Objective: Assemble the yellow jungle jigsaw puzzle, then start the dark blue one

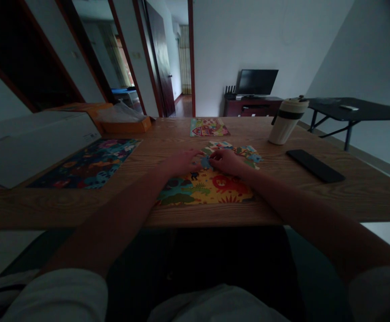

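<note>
A colourful jigsaw puzzle with animals (201, 191) lies near the table's front edge, with a red lion and green plants on a yellow ground. My right hand (227, 162) is curled over its far part, fingertips pinched at a blue puzzle piece (206, 162). Beside that piece, my left hand (182, 162) rests with its fingers stretched out and apart, touching the puzzle's upper left. Several loose puzzle pieces (254, 157) are gathered just beyond and right of my right hand. My hands partly hide the puzzle's far side.
A dark picture sheet (94, 163) lies left, beside a white box (36, 143) and an orange box (137, 125) holding clear plastic. Farther back is a small colourful picture (210, 127). A cream tumbler (286, 123) and a black phone-like slab (314, 165) are on the right.
</note>
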Motion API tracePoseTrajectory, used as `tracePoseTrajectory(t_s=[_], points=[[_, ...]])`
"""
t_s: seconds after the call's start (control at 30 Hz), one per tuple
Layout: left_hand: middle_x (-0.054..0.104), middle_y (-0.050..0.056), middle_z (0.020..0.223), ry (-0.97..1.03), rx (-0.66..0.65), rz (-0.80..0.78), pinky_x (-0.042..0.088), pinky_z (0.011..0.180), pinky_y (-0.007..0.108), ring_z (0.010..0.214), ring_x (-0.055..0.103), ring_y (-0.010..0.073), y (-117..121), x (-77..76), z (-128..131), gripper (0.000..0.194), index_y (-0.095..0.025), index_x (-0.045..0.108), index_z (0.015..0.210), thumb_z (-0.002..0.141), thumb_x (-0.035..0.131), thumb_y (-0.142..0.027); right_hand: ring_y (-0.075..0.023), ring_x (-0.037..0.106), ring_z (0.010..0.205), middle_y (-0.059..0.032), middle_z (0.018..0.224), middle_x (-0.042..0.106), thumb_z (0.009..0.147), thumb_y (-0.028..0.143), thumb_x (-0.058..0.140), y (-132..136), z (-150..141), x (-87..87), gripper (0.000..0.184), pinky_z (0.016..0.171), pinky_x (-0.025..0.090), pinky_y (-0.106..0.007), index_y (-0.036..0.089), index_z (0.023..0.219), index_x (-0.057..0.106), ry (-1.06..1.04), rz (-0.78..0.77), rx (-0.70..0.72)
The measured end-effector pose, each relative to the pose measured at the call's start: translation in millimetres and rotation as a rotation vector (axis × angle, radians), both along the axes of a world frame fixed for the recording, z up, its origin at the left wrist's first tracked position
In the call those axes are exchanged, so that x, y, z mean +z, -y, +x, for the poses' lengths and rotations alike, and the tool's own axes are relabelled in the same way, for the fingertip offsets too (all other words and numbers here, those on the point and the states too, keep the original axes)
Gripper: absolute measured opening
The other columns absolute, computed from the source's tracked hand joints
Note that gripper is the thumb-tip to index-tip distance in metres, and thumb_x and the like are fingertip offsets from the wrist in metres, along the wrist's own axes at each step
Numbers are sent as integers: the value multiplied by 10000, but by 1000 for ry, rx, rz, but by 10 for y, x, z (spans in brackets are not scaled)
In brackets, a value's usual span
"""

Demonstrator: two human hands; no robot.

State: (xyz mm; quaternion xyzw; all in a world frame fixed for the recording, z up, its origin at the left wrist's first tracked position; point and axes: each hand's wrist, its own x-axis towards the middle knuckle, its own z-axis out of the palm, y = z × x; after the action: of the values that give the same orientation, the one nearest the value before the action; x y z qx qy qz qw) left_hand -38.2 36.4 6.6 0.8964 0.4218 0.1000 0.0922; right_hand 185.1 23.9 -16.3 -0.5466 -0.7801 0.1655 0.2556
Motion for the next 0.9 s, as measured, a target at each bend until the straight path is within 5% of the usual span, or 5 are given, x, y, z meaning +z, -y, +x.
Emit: tracePoseTrajectory(t_s=[0.33,0.6,0.73,0.9], points=[[652,95,1313,-81,-129,-65,393,1081,379,1199,584,263,12,12,17,377,-242,741,1195,971,520,-449,-180,636,738,-62,891,745,947,339,613,-2,127,20,168,657,442,-284,217,947,730,44,77,63],[641,109,1325,-91,-139,-23,389,1096,363,1202,579,245,-54,-60,-6,386,-227,741,1200,957,537,-448,-228,677,871,-132,978,752,925,307,601,-241,1132,345,250,786,506,-330,146,1036,756,-59,198,-380],[649,86,1331,-76,-124,-35,387,1095,372,1204,584,242,-39,-57,-2,356,-263,727,1207,956,539,-433,-245,704,871,-165,1008,760,921,322,626,-335,1481,288,293,763,520,-325,119,1086,757,75,51,-497],[660,91,1328,-54,-144,-40,375,1102,381,1212,588,253,-38,-50,-3,367,-261,732,1196,955,526,-447,-276,712,962,-166,1083,764,920,324,648,-418,1569,156,273,824,523,-331,139,1063,788,317,-140,-400]])
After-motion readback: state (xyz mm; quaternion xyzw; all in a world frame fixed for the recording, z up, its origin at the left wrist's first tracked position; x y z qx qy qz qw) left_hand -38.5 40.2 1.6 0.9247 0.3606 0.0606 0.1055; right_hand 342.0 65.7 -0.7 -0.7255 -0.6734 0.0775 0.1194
